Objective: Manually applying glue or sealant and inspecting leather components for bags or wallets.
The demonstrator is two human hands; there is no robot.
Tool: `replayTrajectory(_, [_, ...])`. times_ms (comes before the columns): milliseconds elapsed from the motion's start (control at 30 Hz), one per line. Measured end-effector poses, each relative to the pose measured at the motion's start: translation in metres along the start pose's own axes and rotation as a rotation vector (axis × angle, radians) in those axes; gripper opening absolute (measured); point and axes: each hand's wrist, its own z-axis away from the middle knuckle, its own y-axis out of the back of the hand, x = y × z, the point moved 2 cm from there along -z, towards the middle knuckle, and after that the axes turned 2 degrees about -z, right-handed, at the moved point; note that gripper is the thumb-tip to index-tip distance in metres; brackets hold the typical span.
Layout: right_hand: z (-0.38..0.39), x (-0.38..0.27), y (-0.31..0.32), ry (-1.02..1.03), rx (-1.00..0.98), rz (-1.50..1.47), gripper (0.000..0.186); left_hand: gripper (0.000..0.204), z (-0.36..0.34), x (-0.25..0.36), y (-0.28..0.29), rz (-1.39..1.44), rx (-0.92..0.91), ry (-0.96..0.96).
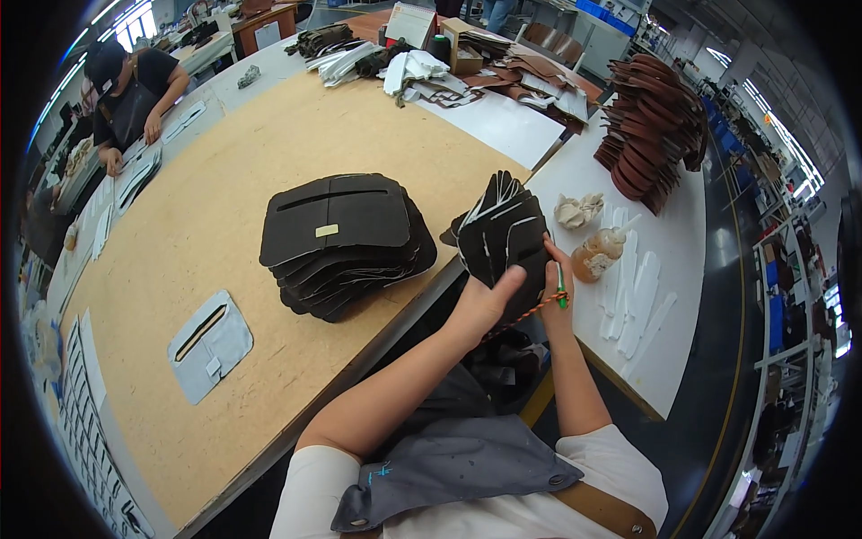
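Note:
A fanned stack of black leather pieces (496, 229) with pale edges is held upright between my two hands, over the table's near right corner. My left hand (489, 301) grips its lower left side, the thumb lying across the front. My right hand (558, 274) closes on its right side. A slim green tool (562, 295) shows by the right fingers, with an orange-and-black cord at the wrist beside it. Left of my hands rises a bigger pile of black leather panels (337, 238), slotted on top. A grey slotted panel (211, 346) lies further left, pale side up.
On the white side table (660, 386) to the right are a glue jar (597, 254), a crumpled cloth (578, 210), white strips (636, 287) and tall stacks of brown leather pieces (651, 130). Leather scraps (530, 76) cover the far edge. A co-worker (135, 90) sits far left.

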Motion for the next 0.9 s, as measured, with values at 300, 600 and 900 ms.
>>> replayTrajectory(300, [0.007,-0.031,-0.008,0.07,-0.022,0.15,0.035,0.025,-0.003,-0.002,0.021,-0.444,0.154,-0.166])
replayTrajectory(600, [-0.008,-0.025,-0.006,-0.396,0.158,-0.914,0.034,0.019,0.016,0.088,0.01,-0.704,0.014,-0.351])
replayTrajectory(900, [-0.079,-0.078,-0.058,-0.297,-0.163,-1.022,0.03,0.031,0.03,0.178,0.043,-0.264,0.141,-0.371])
